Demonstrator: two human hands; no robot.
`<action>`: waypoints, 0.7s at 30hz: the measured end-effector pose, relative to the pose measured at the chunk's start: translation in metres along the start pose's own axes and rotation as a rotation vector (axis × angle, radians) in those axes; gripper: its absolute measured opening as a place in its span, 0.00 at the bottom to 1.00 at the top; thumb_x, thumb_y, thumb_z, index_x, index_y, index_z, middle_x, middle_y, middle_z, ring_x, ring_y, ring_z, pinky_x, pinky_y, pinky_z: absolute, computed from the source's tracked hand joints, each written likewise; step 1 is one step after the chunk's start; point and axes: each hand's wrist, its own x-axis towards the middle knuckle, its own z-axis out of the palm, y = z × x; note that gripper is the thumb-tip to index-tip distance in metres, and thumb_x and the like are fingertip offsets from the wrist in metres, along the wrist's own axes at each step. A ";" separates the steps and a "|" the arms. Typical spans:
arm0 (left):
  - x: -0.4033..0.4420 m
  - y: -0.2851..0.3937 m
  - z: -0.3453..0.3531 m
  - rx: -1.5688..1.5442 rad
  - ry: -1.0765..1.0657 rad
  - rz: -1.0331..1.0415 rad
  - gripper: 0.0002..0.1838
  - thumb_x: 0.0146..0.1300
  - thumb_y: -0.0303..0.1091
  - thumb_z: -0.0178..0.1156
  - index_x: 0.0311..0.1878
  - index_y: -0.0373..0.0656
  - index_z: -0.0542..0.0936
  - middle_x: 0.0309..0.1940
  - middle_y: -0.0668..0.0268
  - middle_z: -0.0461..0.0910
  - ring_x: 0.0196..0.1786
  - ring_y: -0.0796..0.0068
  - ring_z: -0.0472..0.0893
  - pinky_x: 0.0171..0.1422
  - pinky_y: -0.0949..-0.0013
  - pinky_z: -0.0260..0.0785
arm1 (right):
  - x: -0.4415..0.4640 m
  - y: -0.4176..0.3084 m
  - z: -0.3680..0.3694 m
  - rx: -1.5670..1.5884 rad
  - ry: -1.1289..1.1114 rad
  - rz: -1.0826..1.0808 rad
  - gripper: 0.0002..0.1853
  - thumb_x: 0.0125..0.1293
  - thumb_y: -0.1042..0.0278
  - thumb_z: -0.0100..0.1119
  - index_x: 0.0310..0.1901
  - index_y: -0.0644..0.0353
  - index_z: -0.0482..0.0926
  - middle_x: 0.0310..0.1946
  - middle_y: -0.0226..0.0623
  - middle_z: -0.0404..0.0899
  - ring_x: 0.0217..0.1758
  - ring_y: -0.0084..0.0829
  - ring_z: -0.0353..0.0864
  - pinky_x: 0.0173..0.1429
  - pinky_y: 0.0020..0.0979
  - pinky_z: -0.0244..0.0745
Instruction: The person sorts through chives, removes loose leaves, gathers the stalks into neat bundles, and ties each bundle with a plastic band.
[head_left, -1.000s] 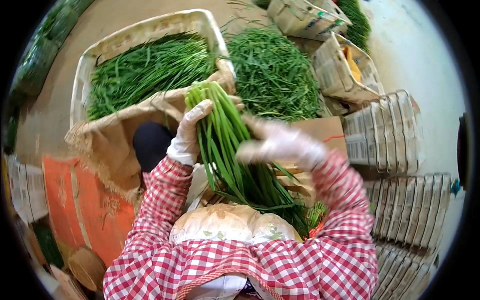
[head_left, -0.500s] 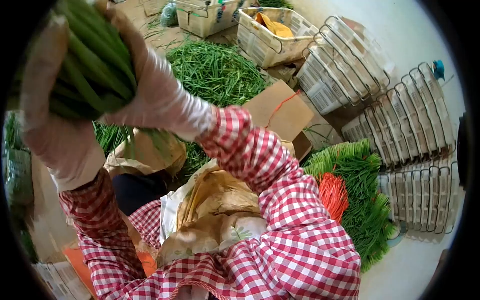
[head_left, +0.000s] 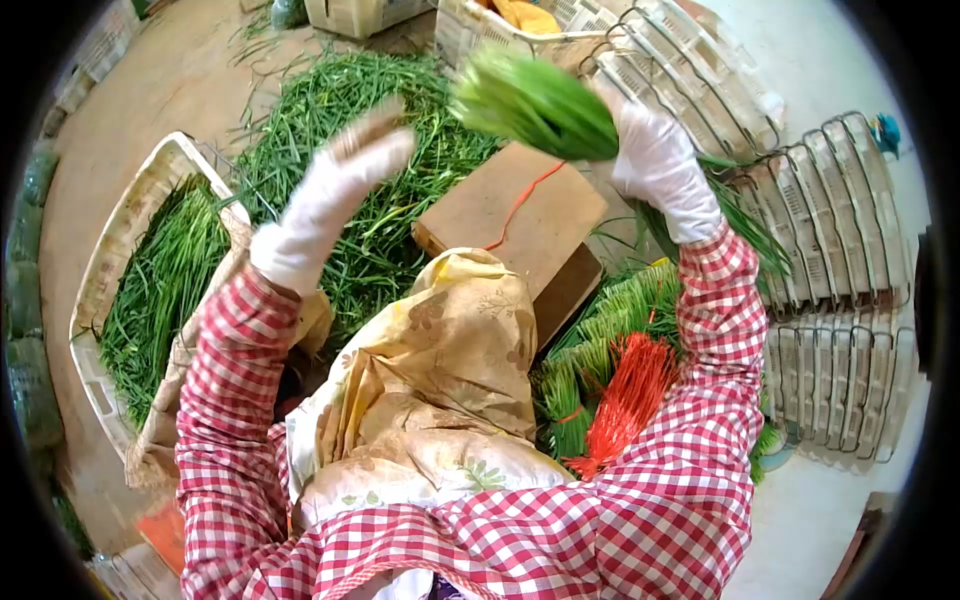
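My right hand (head_left: 655, 160), in a white glove, grips a bunch of garlic chives (head_left: 535, 105) above the cardboard box (head_left: 540, 200). The cut ends point left and blur with motion; the long leaves hang down behind my wrist on the right. My left hand (head_left: 345, 185), gloved as well and smeared, holds nothing, its fingers stretched out over the loose heap of green leaves (head_left: 330, 110). One red tie (head_left: 525, 205) lies across the box. Beside my right forearm, a bundle of red ties (head_left: 635, 400) rests on stacked chive bunches (head_left: 625, 310).
A white crate (head_left: 85, 320) of chives stands at the left. More crates (head_left: 800, 230) with wire handles lean along the right wall. At the back, another crate (head_left: 490, 30) holds yellow cloth. A stained apron (head_left: 430, 370) covers my lap.
My hands have moved apart from the upper left. My right hand has carried the chives rightward over the box; the left has let go of them and dropped away.
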 end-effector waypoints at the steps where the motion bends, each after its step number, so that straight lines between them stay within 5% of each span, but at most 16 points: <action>1: -0.009 -0.040 -0.006 -0.034 0.042 -0.153 0.41 0.55 0.47 0.68 0.67 0.38 0.63 0.63 0.54 0.68 0.64 0.64 0.68 0.70 0.61 0.58 | -0.007 0.006 0.017 -0.123 -0.157 0.065 0.31 0.47 0.69 0.68 0.56 0.60 0.69 0.30 0.50 0.82 0.30 0.42 0.84 0.34 0.36 0.80; 5: -0.111 -0.195 -0.017 0.159 0.094 -0.774 0.32 0.59 0.41 0.64 0.62 0.32 0.68 0.50 0.59 0.79 0.53 0.72 0.76 0.60 0.68 0.67 | -0.026 0.052 0.133 -0.083 -0.465 0.211 0.38 0.47 0.69 0.67 0.62 0.57 0.63 0.30 0.48 0.81 0.35 0.46 0.83 0.39 0.41 0.77; 7: -0.163 -0.178 0.015 0.086 -0.151 -0.745 0.28 0.60 0.40 0.62 0.59 0.31 0.70 0.44 0.61 0.81 0.48 0.75 0.77 0.55 0.68 0.70 | -0.041 0.035 0.095 -0.080 -0.449 0.322 0.47 0.46 0.62 0.71 0.67 0.56 0.54 0.35 0.50 0.81 0.38 0.47 0.82 0.41 0.43 0.77; 8: -0.180 -0.177 0.023 0.099 -0.175 -0.725 0.25 0.62 0.40 0.60 0.57 0.32 0.72 0.42 0.62 0.81 0.47 0.74 0.77 0.53 0.68 0.71 | -0.043 0.028 0.100 0.032 -0.478 0.370 0.59 0.42 0.53 0.75 0.71 0.54 0.44 0.48 0.55 0.76 0.47 0.49 0.80 0.47 0.42 0.76; 9: -0.194 -0.177 0.027 0.106 -0.207 -0.702 0.23 0.63 0.41 0.57 0.54 0.33 0.74 0.40 0.63 0.81 0.46 0.72 0.78 0.51 0.67 0.72 | -0.065 0.043 0.143 0.184 -0.230 0.254 0.65 0.40 0.42 0.74 0.73 0.52 0.38 0.61 0.55 0.66 0.61 0.48 0.70 0.60 0.46 0.68; 10: -0.202 -0.181 0.029 0.092 -0.195 -0.707 0.23 0.63 0.41 0.57 0.54 0.33 0.74 0.40 0.63 0.81 0.46 0.72 0.78 0.51 0.67 0.72 | -0.075 0.028 0.163 0.026 -0.262 0.337 0.64 0.41 0.38 0.71 0.73 0.51 0.39 0.64 0.53 0.62 0.65 0.48 0.64 0.63 0.49 0.62; 12: -0.211 -0.187 0.027 -0.193 0.049 -0.908 0.25 0.65 0.43 0.55 0.57 0.33 0.71 0.46 0.58 0.79 0.50 0.67 0.76 0.56 0.65 0.69 | -0.086 0.018 0.187 -0.078 -0.113 0.389 0.60 0.45 0.27 0.62 0.73 0.51 0.44 0.67 0.47 0.58 0.71 0.45 0.54 0.68 0.57 0.48; 16: -0.226 -0.289 0.007 -0.767 0.654 -1.236 0.26 0.69 0.46 0.46 0.60 0.33 0.68 0.53 0.50 0.75 0.54 0.58 0.74 0.62 0.60 0.65 | -0.093 0.008 0.216 -0.066 -0.036 0.389 0.55 0.47 0.28 0.60 0.72 0.51 0.51 0.66 0.46 0.60 0.69 0.44 0.57 0.69 0.52 0.50; 17: -0.221 -0.288 0.003 -0.663 0.923 -1.192 0.26 0.70 0.48 0.44 0.58 0.34 0.69 0.49 0.50 0.77 0.47 0.59 0.77 0.56 0.59 0.69 | -0.090 0.006 0.215 -0.085 -0.034 0.392 0.55 0.46 0.29 0.61 0.71 0.51 0.51 0.66 0.45 0.60 0.69 0.43 0.58 0.69 0.51 0.50; 21: -0.211 -0.313 -0.038 -0.601 1.197 -1.162 0.24 0.63 0.46 0.56 0.59 0.42 0.70 0.52 0.61 0.73 0.48 0.62 0.74 0.50 0.59 0.70 | -0.089 0.008 0.220 -0.130 -0.072 0.421 0.55 0.46 0.31 0.61 0.72 0.51 0.50 0.66 0.42 0.58 0.70 0.42 0.56 0.71 0.50 0.48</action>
